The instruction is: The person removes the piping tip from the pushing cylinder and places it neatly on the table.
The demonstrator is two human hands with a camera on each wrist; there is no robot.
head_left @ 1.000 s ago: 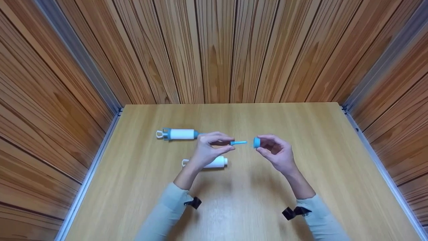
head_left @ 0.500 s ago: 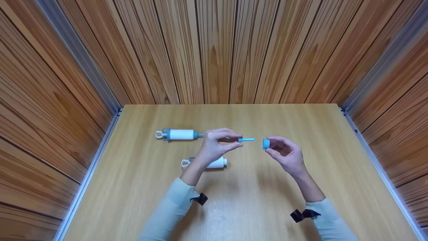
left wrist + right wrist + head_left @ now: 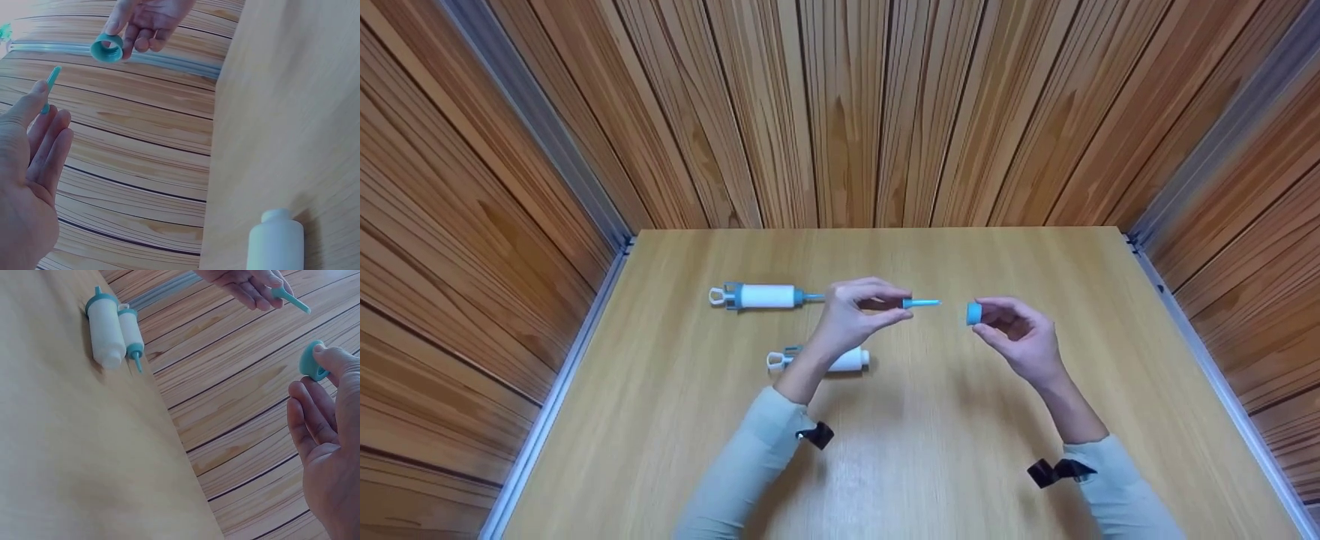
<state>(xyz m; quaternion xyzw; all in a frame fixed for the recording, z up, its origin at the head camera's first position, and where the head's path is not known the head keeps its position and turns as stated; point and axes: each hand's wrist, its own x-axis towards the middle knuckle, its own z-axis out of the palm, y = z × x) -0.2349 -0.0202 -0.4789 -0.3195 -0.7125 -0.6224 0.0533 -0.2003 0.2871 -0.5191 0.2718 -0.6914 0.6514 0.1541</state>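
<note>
Blue nozzle (image 3: 922,303) and blue ring (image 3: 974,313) were held above the counter (image 3: 682,405), near each other but apart, your left hand (image 3: 851,316) pinching the nozzle at its wider end and your right hand (image 3: 1026,341) pinching the ring by its side. Both looked like light, stiff, smooth plastic that could have slipped, so the nozzle's wide base and the ring's outer wall seemed your surest holds.

Blue-green cap (image 3: 974,313) (nozzle (image 3: 922,303) likewise).
</note>
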